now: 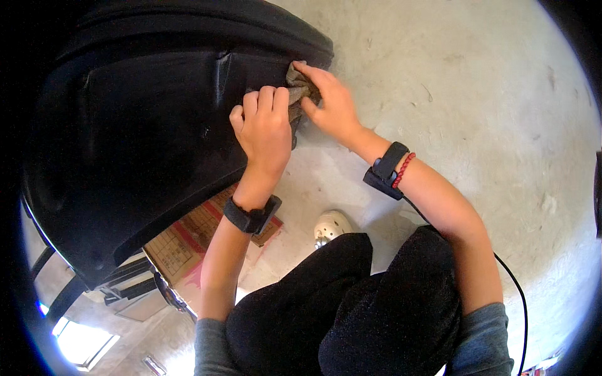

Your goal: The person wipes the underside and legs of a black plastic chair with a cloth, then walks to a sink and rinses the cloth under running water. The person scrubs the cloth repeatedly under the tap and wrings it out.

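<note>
Black trouser knees [351, 301] crouch low. Both hands pinch a crumpled grey-brown cloth [300, 88] against the big black plastic panel [144, 138]: left hand [264, 128] curled shut on it, right hand [332, 103] gripping too. Best to rub firmly, keeping the cloth bunched.

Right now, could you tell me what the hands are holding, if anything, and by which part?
Both hands grip a crumpled grey-brown cloth against the large black panel: the right hand pinches its upper bunch, the left hand closes over its lower part.
</note>
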### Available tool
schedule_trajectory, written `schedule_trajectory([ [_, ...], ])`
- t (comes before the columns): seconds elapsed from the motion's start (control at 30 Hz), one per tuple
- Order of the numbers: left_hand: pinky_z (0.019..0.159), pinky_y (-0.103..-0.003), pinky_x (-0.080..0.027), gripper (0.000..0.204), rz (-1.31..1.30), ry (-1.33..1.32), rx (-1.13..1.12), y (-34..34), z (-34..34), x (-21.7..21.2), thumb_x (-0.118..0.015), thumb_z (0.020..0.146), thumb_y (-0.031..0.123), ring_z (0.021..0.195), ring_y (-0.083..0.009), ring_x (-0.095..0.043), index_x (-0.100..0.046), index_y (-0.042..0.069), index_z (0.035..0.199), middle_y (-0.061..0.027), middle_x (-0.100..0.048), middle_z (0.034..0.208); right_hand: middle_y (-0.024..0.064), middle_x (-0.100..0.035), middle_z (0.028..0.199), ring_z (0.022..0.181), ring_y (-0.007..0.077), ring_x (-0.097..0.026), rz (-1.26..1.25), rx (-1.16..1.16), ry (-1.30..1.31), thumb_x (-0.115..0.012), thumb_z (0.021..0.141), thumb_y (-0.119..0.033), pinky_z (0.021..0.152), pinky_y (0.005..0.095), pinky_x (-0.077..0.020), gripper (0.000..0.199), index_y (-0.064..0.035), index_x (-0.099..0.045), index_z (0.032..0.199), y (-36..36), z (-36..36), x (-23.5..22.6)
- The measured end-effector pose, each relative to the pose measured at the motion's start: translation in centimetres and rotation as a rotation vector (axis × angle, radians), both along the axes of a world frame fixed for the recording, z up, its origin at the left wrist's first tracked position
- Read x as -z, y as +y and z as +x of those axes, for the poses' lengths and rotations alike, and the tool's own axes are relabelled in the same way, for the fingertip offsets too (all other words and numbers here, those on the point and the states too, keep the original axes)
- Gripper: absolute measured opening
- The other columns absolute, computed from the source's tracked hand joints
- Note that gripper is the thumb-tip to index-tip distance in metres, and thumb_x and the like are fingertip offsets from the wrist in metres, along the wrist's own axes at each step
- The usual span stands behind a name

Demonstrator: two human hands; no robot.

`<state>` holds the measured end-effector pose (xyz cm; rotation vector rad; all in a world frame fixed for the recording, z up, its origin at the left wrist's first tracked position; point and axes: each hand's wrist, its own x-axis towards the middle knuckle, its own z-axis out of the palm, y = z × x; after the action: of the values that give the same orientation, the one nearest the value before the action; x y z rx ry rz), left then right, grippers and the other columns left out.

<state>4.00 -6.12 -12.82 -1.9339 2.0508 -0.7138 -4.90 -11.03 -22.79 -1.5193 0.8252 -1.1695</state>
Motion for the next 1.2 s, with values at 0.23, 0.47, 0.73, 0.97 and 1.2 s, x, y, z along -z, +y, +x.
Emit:
schedule_trajectory([
  [0.23,0.077,-0.031,-0.029,0.015,0.039,0.002,-0.014,1.2,0.2,0.2,-0.061,0.071,0.014,0.085,-0.0139,-0.048,-0.053,0.019,0.083,0.0050,-0.049,0.081,0.0115,-0.056,0.113,0.105,0.0288,-0.050,0.033,-0.077,-0.014,-0.056,0.070,-0.001,0.088,0.0353,-0.0423,0.049,-0.0082,-0.052,0.118,1.1,-0.1,-0.3],
  [0.47,0.076,-0.032,-0.029,0.011,0.105,-0.006,-0.004,4.1,1.2,0.2,-0.057,0.072,0.013,0.081,-0.0150,-0.047,-0.052,0.018,0.081,0.0029,-0.045,0.077,0.0116,-0.058,0.108,0.100,0.0298,-0.054,0.043,-0.158,-0.087,-0.059,0.072,-0.003,0.083,0.0346,-0.0465,0.040,-0.0076,-0.056,0.112,4.1,-0.2,0.7],
  [0.73,0.075,-0.032,-0.029,0.013,0.197,0.013,0.003,6.7,0.3,-0.4,-0.060,0.069,0.013,0.080,-0.0160,-0.047,-0.051,0.017,0.078,0.0018,-0.045,0.077,0.0125,-0.058,0.108,0.098,0.0301,-0.054,0.149,-0.265,-0.033,-0.060,0.071,0.000,0.083,0.0352,-0.0467,0.044,-0.0096,-0.055,0.114,6.9,-1.0,0.2],
  [0.97,0.075,-0.032,-0.029,0.020,0.066,0.019,0.043,2.2,-0.5,-0.8,-0.065,0.068,0.013,0.083,-0.0175,-0.046,-0.052,0.015,0.083,0.0010,-0.046,0.079,0.0134,-0.056,0.110,0.101,0.0296,-0.052,0.039,-0.030,-0.045,-0.058,0.072,-0.001,0.082,0.0342,-0.0461,0.044,-0.0057,-0.052,0.115,2.5,-0.6,-0.5],
  [1.2,0.075,-0.032,-0.031,0.023,0.038,0.058,0.041,0.1,-0.5,0.2,-0.066,0.065,0.009,0.083,-0.0178,-0.047,-0.052,0.015,0.082,0.0007,-0.047,0.079,0.0151,-0.056,0.106,0.101,0.0326,-0.050,-0.058,-0.052,-0.022,-0.057,0.068,-0.006,0.087,0.0385,-0.0417,0.044,-0.0054,-0.051,0.112,-0.4,-0.4,0.5],
])
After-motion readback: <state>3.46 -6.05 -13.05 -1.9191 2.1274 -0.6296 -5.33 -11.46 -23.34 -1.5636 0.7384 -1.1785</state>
